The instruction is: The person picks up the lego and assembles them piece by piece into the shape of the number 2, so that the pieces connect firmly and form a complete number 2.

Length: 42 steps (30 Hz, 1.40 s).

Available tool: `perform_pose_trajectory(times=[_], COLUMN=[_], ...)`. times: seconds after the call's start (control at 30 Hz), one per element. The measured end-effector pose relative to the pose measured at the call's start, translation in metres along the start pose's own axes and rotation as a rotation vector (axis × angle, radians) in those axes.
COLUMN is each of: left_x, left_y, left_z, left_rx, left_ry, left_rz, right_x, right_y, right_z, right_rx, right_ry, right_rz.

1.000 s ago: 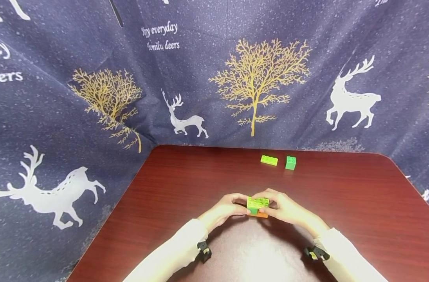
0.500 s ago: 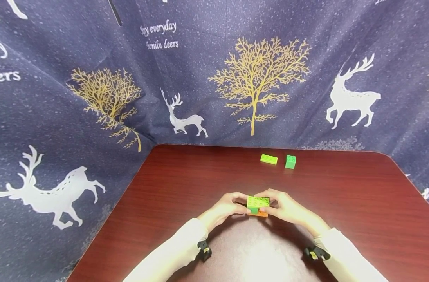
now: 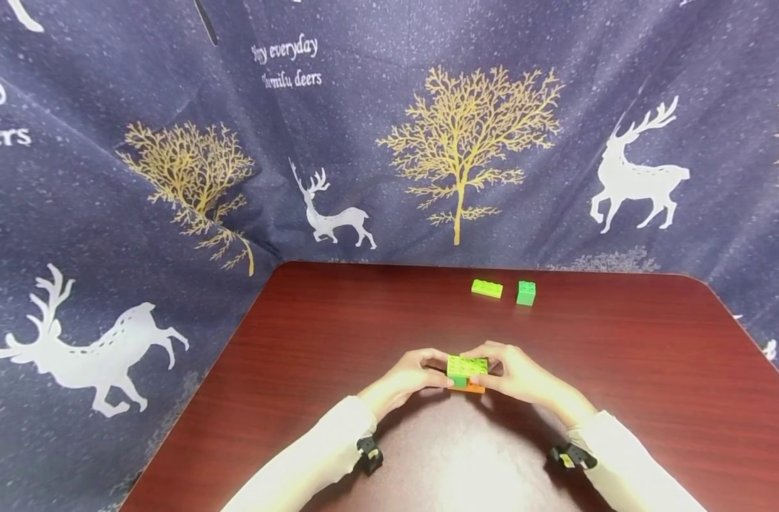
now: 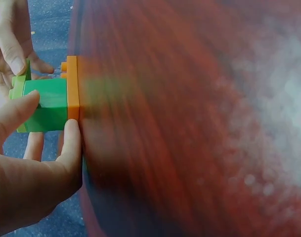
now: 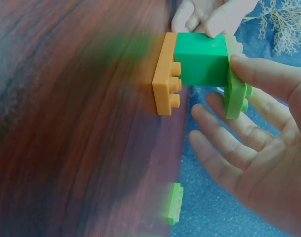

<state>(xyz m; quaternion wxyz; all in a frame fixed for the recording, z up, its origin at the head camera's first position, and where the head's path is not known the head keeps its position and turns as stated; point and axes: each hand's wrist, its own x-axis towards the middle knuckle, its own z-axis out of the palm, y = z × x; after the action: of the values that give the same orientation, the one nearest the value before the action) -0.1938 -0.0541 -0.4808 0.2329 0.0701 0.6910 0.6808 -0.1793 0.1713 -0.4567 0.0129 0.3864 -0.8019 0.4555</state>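
A small stack of toy building bricks stands on the table between both hands. At its base is an orange plate [image 5: 163, 74], with a green block [image 5: 201, 59] on its left end. A lime plate [image 3: 468, 366] caps the block and overhangs to the right, leaving a gap above the orange studs. My left hand [image 3: 405, 380] holds the left end, its thumb on the green block and a fingertip at the orange plate's edge. With thumb and fingers, my right hand [image 3: 520, 377] pinches the lime plate's right part. The fingertips behind the stack are partly hidden in the head view.
Farther back on the reddish-brown table [image 3: 338, 320] lie a loose lime plate [image 3: 487, 288] and a loose green block [image 3: 526, 293]. A dark blue cloth [image 3: 415, 156] printed with deer and trees hangs behind the table and along its left side.
The stack and left hand stay practically in place. My right fingertips cover slightly less of the lime plate's far edge than a second ago.
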Motion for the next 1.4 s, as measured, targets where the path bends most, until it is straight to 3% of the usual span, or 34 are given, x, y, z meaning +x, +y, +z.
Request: perform_pose_trajectory(times=[0.73, 1.13, 1.4], left_x=[-0.005, -0.005, -0.004], left_y=[0.004, 0.007, 0.011], left_z=[0.004, 0.004, 0.003], left_rx=[0.001, 0.012, 0.022], left_ry=[0.007, 0.015, -0.005], left_rz=[0.086, 0.058, 0.056], right_x=[-0.002, -0.001, 0.002], right_y=[0.003, 0.005, 0.005], right_z=[-0.002, -0.003, -0.015], right_rx=[-0.011, 0.024, -0.029], right_ry=[-0.020, -0.055, -0.052], right_rz=[0.018, 0.054, 0.097])
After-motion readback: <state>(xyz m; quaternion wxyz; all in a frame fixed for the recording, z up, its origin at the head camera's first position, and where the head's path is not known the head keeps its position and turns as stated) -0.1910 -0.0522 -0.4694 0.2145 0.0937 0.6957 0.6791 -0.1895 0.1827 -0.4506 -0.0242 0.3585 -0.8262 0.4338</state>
